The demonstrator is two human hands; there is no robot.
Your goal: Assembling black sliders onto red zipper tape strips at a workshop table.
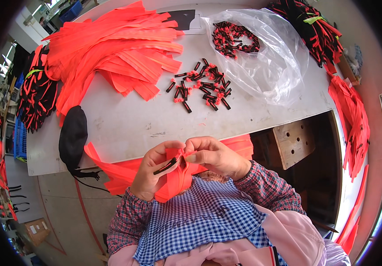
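Close in front of my body, both hands meet over a bright orange-red zipper. My left hand pinches its end from the left, and a black zipper pull sticks out across the fingers. From the right, my right hand pinches the same end between thumb and fingertips, touching the left fingertips. The slider itself is hidden by the fingers. Beneath my hands, more orange-red zipper strips lie across my lap. Several loose zipper pulls, black with orange-red sliders, are scattered on the white table.
A large pile of orange-red zippers covers the table's far left. At the far right a clear plastic bag holds more pulls. A black pouch hangs over the left edge. Bundled black-and-red strips stand beyond it. An open compartment holds a wooden board.
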